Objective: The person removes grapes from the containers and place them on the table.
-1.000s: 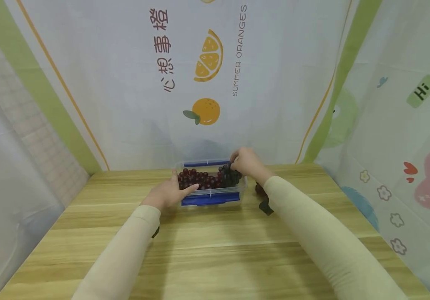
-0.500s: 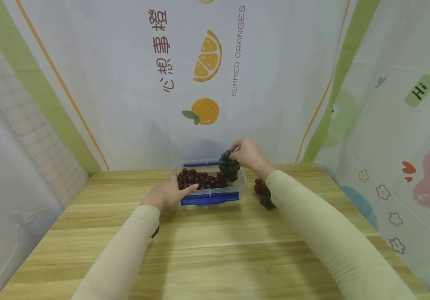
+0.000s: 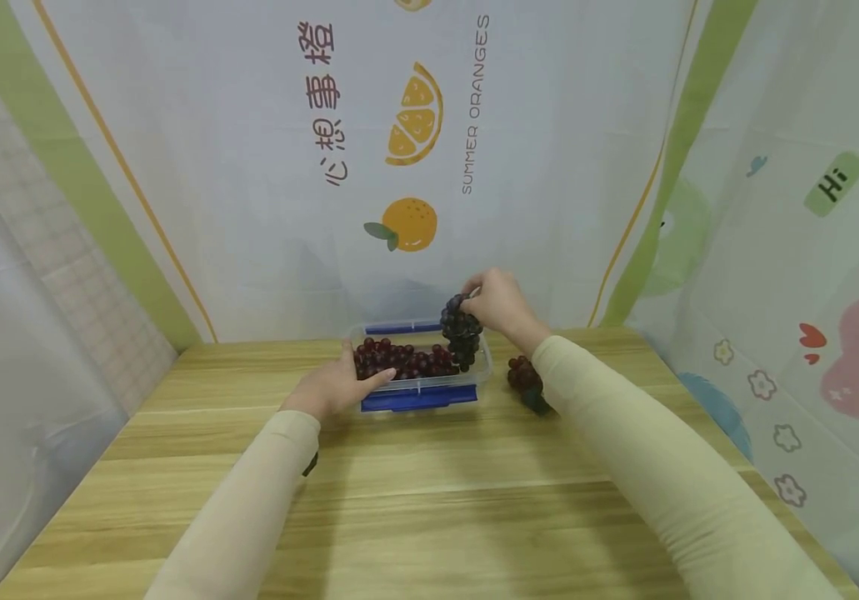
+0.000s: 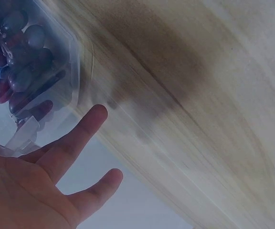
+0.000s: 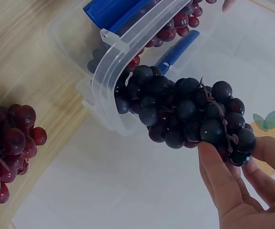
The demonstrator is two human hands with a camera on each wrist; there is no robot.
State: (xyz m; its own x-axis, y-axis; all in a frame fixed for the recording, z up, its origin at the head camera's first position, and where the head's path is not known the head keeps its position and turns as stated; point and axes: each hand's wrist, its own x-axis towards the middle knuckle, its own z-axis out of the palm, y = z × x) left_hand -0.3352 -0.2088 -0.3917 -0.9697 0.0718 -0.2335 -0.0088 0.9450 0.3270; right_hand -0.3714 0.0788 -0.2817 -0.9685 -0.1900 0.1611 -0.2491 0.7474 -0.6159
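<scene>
My right hand (image 3: 500, 304) pinches the upper end of a bunch of dark purple-black grapes (image 3: 461, 323). The bunch hangs tilted over the right end of a clear plastic container (image 3: 420, 384) with blue clips, its lower tip inside the rim. In the right wrist view, the fingertips and thumb grip the dark grapes (image 5: 185, 109) near the stem. Red grapes (image 3: 384, 357) lie inside the container's left and middle part. My left hand (image 3: 332, 385) rests at the container's left end, thumb along the front rim. In the left wrist view two of its fingers (image 4: 75, 143) stretch out straight beside the wall.
Another bunch of reddish grapes (image 3: 524, 375) with a dark green leaf (image 3: 534, 402) lies on the wooden table (image 3: 414, 500), right of the container. A white cloth (image 3: 272, 250) printed with oranges hangs right behind the table's far edge.
My right hand has raised the dark grapes up from inside the container, so they now hang mostly above its right end. My left hand has stayed in place.
</scene>
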